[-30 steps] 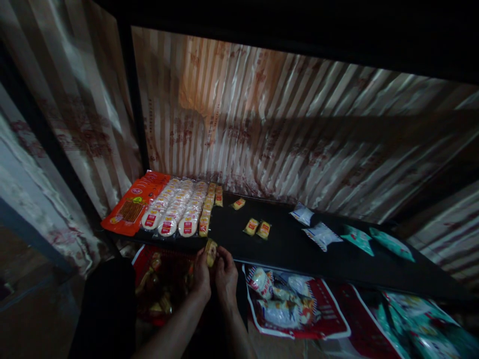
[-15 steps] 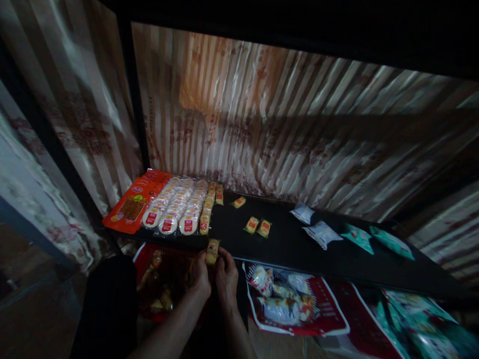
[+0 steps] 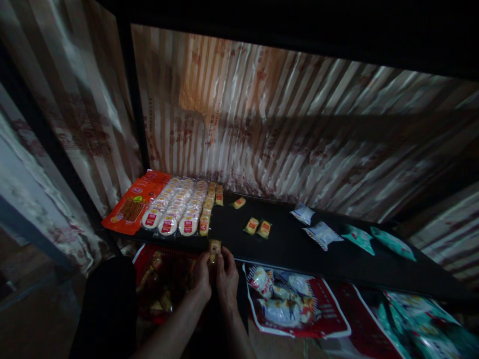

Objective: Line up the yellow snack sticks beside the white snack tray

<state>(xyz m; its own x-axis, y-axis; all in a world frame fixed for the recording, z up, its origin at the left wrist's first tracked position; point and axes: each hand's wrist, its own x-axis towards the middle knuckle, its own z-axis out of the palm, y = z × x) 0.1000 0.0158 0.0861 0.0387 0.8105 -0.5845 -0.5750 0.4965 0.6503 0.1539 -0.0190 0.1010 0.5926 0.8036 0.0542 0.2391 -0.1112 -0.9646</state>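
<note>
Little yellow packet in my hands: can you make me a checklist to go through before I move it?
1. Little yellow packet held at the fingertips of left hand and right hand: ok.
2. Its wrapper sealed all round: cannot tell, too dark and small.
3. Long row of yellow packets lying beside the round white snacks: ok.
4. Three loose yellow packets lined up in one straight row: not ok, one lies farther back at a slant.
5. White packets apart from the loose yellow ones: ok.
</note>
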